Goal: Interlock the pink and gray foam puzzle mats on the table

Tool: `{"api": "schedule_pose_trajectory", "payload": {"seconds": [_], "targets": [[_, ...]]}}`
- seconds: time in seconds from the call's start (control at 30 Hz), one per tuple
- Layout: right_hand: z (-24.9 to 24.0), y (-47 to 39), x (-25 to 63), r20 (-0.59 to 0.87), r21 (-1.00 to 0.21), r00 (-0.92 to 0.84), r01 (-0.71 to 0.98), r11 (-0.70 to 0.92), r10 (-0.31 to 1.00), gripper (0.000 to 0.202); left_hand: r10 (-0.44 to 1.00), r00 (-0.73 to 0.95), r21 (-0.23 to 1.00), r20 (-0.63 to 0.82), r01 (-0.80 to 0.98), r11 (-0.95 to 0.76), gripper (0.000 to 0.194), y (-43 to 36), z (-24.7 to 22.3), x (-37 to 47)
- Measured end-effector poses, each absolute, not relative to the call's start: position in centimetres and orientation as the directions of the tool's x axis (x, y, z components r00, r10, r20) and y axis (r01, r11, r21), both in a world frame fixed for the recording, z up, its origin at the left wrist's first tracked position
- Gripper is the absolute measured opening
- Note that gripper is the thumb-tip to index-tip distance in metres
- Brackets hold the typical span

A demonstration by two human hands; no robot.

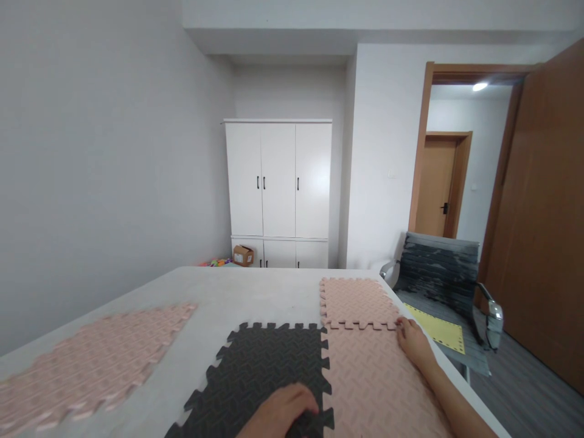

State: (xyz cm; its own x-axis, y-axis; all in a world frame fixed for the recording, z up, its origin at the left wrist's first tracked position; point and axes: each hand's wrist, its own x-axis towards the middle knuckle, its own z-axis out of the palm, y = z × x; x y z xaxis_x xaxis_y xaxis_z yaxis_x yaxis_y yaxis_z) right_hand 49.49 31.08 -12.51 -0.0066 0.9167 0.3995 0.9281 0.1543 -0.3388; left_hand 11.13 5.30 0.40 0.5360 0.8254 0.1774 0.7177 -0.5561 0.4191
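On the pale grey worktop (255, 292), three interlocking foam mats lie joined near the front edge. The right hand (413, 340) rests flat, palm down and fingers extended, on the far right corner of the near pink mat (378, 383), its fingertips at the toothed seam where this mat meets the far pink mat (358, 302). It grips nothing; it only presses on the surface. The far pink mat lies just beyond those fingertips, its teeth meshed with the near mat along most of the seam.

The left hand (278, 413) lies at the bottom of the view, palm down on the near edge of the black mat (269, 371), close to the toothed joint between the black mat and the near pink mat, which sits just to its right. Its fingers curl slightly over the foam; whether they pinch the edge cannot be told, since the lower part of the hand is cut off by the frame.

Well to the left of the left hand, a separate strip of pink mats (100, 359) lies alone on the worktop, apart from the joined group.

Beyond the right hand, off the worktop's edge, stands a grey office chair (438, 267) with a yellow sheet (440, 331) on its seat. Far ahead of both hands is a white cabinet (278, 188), with a small cardboard box (243, 255) on the floor beside it.
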Motion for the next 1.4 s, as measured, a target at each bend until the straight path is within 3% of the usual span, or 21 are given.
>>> {"api": "schedule_pose_trajectory", "payload": {"seconds": [0.2, 0.43, 0.77, 1.07, 1.27, 1.4], "targets": [[-12.3, 30.9, 49.5, 0.399, -0.295, 0.014, 0.949, 0.114, 0.917, 0.031, 0.876, 0.435, 0.337, 0.207, 0.809, -0.481, 0.052, 15.7, 0.4, 15.1], [-12.2, 31.0, 49.3, 0.391, -0.286, 0.036, 0.955, 0.084, 0.920, 0.034, 0.922, 0.336, 0.205, 0.194, 0.905, -0.373, 0.051, 23.3, -3.4, 19.4], [-11.8, 31.0, 49.1, 0.384, -0.245, 0.050, 0.968, 0.050, 0.922, 0.033, 0.928, 0.274, 0.099, 0.251, 0.947, -0.306, 0.054, 24.3, -5.6, 22.4], [-11.1, 30.0, 47.9, 0.413, -0.172, 0.000, 0.982, 0.077, 0.911, 0.038, 0.946, 0.254, 0.050, 0.201, 0.962, -0.269, 0.045, 24.3, -5.1, 23.0], [-10.1, 29.4, 47.8, 0.420, -0.155, -0.090, 0.973, 0.169, 0.903, 0.038, 0.962, 0.224, 0.004, 0.159, 0.974, -0.227, 0.048, 23.8, -4.7, 24.3], [-9.3, 28.8, 47.5, 0.447, -0.150, -0.243, 0.928, 0.340, 0.861, 0.039, 0.966, 0.217, -0.019, 0.143, 0.976, -0.216, 0.043, 23.9, -4.4, 24.4]]}}
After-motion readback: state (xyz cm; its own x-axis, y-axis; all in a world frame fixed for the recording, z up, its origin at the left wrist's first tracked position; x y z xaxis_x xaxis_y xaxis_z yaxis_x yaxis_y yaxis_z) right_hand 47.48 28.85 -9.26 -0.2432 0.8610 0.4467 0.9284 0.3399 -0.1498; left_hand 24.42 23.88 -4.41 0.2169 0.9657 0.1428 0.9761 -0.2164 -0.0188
